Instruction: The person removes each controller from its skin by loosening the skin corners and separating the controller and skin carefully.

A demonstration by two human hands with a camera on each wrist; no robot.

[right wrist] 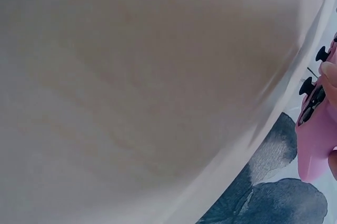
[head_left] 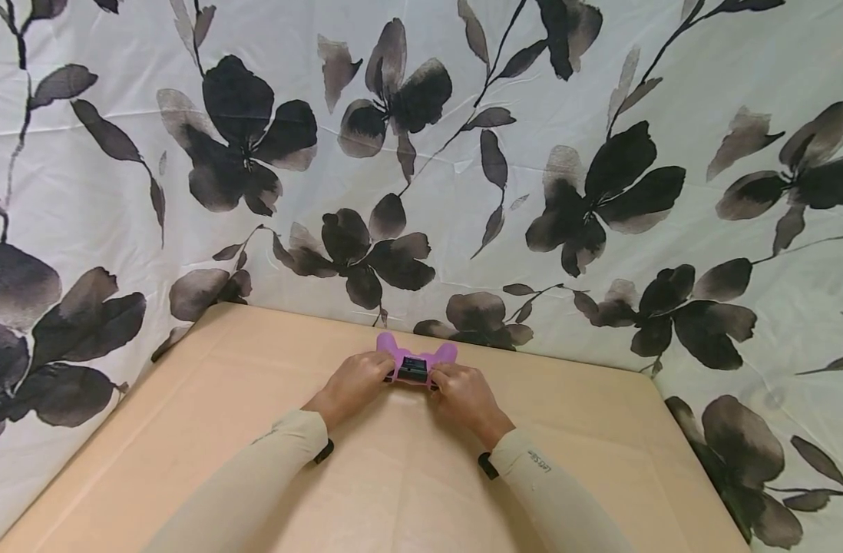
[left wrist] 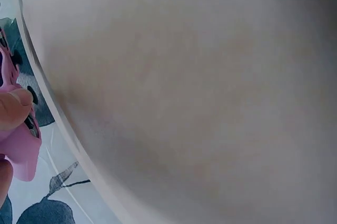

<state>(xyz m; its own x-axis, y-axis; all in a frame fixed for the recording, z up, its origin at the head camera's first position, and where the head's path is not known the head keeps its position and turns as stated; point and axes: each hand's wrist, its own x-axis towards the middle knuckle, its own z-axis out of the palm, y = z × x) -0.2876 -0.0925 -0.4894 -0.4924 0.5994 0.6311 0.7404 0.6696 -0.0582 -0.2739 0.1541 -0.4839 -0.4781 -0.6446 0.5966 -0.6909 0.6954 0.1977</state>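
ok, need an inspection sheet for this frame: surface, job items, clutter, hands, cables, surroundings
Surface: tan table, flat and matte, with faint crease lines.
Job's things: pink game controller near the table's far edge, its black middle panel facing up; black thumbsticks show in the wrist views.
Clutter: nothing seen.
Hands: left hand grips the controller's left side, right hand grips its right side, fingers curled round it; both arms in beige sleeves with dark wrist straps.
Cables: nothing seen.
Surroundings: white cloth printed with dark flowers and leaves hangs behind and beside the table.
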